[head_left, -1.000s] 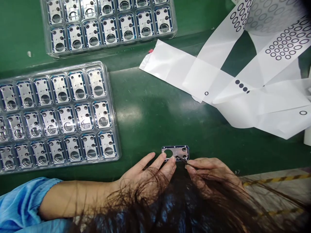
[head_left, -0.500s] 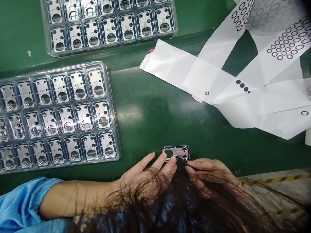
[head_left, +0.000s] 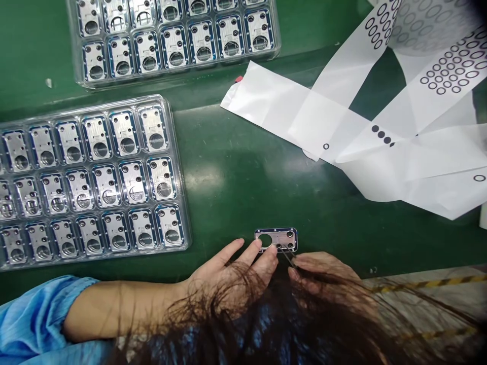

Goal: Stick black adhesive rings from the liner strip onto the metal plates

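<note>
A small metal plate (head_left: 283, 239) with a blue edge, one large round hole and several smaller ones lies flat on the green table near its front edge. My left hand (head_left: 236, 274) rests with fingers spread, two fingertips touching the plate's near left side. My right hand (head_left: 327, 279) is closed around thin dark tweezers (head_left: 289, 257). Their tips reach the plate's near edge, by a small hole right of my left fingertips. Hair hanging in front of the camera covers parts of both hands.
A clear plastic tray (head_left: 181, 223) of similar plates lies at the left, and another tray (head_left: 277, 45) sits at the back. White sticker strips (head_left: 274, 104) with black rings spread over the right side. The green table's front edge (head_left: 418, 274) shows at the lower right.
My right hand has shifted slightly and the tweezers now stand at a steeper angle to the plate. My left hand and the plate have stayed nearly still.
</note>
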A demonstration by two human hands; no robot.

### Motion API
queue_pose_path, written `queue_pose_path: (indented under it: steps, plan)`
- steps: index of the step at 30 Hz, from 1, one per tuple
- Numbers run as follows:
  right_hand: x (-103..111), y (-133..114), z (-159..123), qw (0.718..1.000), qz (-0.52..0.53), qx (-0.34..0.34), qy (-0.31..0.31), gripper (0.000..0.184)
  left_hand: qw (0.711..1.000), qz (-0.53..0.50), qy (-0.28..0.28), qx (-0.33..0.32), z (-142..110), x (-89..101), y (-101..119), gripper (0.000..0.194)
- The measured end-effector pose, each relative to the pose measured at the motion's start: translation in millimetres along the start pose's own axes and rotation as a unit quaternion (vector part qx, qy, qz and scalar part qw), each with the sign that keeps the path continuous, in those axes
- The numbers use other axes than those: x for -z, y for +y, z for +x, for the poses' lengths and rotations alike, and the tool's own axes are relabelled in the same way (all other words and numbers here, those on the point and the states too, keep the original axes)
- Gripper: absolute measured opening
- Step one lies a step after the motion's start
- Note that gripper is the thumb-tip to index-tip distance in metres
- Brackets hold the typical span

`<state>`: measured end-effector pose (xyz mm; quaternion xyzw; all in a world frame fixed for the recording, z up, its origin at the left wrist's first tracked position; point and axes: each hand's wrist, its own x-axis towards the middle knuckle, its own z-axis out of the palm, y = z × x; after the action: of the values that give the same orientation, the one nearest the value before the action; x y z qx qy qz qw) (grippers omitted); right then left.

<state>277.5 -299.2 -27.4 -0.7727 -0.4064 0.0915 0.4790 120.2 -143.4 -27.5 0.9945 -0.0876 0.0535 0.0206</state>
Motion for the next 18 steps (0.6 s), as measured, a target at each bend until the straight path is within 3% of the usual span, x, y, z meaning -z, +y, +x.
queue_pose_path:
  steps: [7,18]
  plan:
    - [-5,7,-14,0.998,0.019,0.040,0.050,0.010,1.000,-0.016,0.014,0.005,2,-2.1,0,0.038]
    - [-2,9,-14,0.998,0.034,0.051,0.020,0.008,1.000,-0.023,0.011,-0.001,3,-1.0,-2,0.037]
